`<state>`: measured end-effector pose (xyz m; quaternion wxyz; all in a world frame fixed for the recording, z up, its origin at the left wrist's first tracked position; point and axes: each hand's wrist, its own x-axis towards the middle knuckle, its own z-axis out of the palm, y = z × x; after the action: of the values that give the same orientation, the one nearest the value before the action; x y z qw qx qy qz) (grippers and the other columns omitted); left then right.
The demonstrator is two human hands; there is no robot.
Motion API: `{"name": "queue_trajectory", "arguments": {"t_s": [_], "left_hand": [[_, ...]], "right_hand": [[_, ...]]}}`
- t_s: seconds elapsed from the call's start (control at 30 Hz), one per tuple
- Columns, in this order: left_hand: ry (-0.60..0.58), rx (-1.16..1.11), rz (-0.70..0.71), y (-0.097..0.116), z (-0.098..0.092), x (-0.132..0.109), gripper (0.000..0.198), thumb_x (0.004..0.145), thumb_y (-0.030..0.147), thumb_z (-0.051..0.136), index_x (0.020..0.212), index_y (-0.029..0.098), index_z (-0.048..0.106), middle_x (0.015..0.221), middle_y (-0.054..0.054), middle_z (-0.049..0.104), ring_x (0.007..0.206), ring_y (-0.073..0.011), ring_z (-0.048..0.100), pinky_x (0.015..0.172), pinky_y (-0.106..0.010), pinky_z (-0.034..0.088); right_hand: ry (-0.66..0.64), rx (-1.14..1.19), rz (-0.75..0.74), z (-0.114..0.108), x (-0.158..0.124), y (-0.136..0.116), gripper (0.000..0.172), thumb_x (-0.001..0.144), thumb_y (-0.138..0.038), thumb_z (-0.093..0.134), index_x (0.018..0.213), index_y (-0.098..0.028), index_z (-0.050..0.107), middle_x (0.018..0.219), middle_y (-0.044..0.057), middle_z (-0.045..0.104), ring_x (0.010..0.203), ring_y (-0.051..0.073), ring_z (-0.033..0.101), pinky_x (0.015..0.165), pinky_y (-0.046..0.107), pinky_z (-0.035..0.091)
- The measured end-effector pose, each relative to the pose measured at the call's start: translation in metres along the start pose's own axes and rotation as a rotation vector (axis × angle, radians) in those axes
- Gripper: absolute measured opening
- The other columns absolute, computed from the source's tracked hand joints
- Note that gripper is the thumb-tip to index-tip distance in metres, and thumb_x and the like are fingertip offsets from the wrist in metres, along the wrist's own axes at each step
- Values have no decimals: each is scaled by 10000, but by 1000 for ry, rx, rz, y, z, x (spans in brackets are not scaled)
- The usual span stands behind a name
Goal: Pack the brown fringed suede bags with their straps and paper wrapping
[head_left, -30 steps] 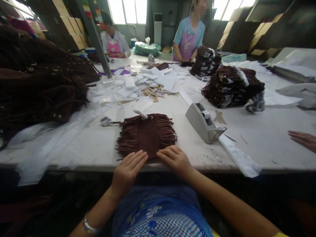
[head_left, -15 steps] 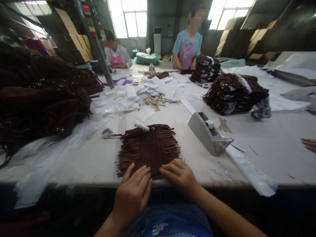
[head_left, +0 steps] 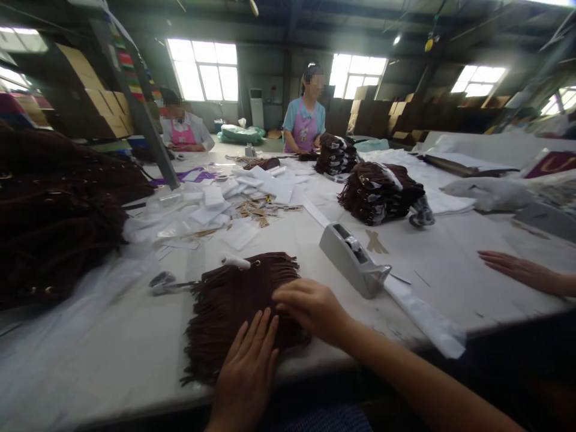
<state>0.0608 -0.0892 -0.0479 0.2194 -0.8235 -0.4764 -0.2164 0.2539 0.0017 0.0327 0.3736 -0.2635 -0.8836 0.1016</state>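
Observation:
A small brown suede bag with fringe (head_left: pixel 229 303) lies flat on the white table (head_left: pixel 90 354) right in front of me. My left hand (head_left: pixel 248 367) rests palm down on its near edge, fingers stretched out together. My right hand (head_left: pixel 310 309) lies on the bag's right side with the fingers bent and the fingertips pressing the fringe. A white tag (head_left: pixel 236 261) sits at the bag's top edge.
A grey tape dispenser (head_left: pixel 353 261) stands right of the bag. Piles of brown bags (head_left: pixel 380 192) sit behind it, and a big dark heap (head_left: pixel 49 222) at the left. Another person's hand (head_left: pixel 517 270) lies flat at the right. Two people work at the far end.
The camera has tilted up and turned left. My right hand slid further up onto the bag's fringe; my left hand stayed at the near edge.

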Motion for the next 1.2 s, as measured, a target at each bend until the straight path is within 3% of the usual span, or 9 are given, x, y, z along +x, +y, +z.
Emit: {"name": "queue_trajectory", "arguments": {"t_s": [0.07,0.2,0.37,0.5,0.57,0.73,0.9,1.03,1.2], "left_hand": [[3,0,-11,0,-2,3,531,961,217,449,1483,144,387,1495,-90,449,1334,-248,494,1091,-403,457],[28,-77,-28,-2,-4,6,528,946,194,464,1470,158,413,1444,-99,516,1285,-251,547,1038,-400,513],[74,-299,-176,-6,-6,3,485,945,257,522,1425,219,455,1369,-93,596,1224,-248,598,982,-415,566],[142,-388,-469,-5,-9,6,649,923,425,571,1491,220,331,1510,-154,418,1326,-308,499,998,-475,548],[127,-386,-503,-6,-11,11,743,921,447,558,1536,188,229,1581,-180,281,1396,-339,400,1019,-503,523],[-42,-267,-319,-20,-13,27,862,857,403,618,1558,165,179,1593,-160,262,1449,-359,285,1032,-508,504],[-67,-105,-191,-39,0,31,1097,684,518,761,1546,115,215,1569,-211,275,1422,-426,308,1044,-590,461],[-103,-81,-77,-50,13,20,1096,712,571,731,1536,67,213,1532,-233,344,1380,-369,413,1020,-469,504],[-70,-4,37,-57,23,11,939,849,628,566,1518,44,262,1469,-241,443,1336,-335,481,997,-419,513]], "right_hand": [[38,-67,78,9,36,10,332,935,-314,631,1253,-224,615,1173,82,692,1097,194,629,952,335,517],[-89,-177,137,43,91,30,668,838,-433,731,1411,-190,486,1251,128,643,1166,260,577,942,393,520],[-210,-30,3,51,96,46,263,904,-193,644,1162,-230,678,1107,43,720,1046,176,649,921,289,509],[-264,119,-111,39,72,57,281,908,-76,558,1100,-222,702,1174,34,711,1088,138,652,968,260,492],[-311,121,-140,38,63,62,309,908,-51,515,1090,-214,703,1190,40,708,1104,140,652,989,279,487],[-406,3,-233,38,63,66,411,829,-9,522,1170,-192,661,1239,40,686,1197,181,592,1082,357,418],[-493,-19,-239,37,71,64,408,822,-46,529,1190,-187,634,1286,71,650,1213,183,573,1077,358,416],[-580,108,-208,29,86,73,413,800,-18,519,1129,-203,684,1225,51,684,1106,171,637,1003,296,464],[-405,88,44,24,128,120,272,919,-125,539,1114,-189,717,1093,62,728,944,157,686,859,240,503]]}}
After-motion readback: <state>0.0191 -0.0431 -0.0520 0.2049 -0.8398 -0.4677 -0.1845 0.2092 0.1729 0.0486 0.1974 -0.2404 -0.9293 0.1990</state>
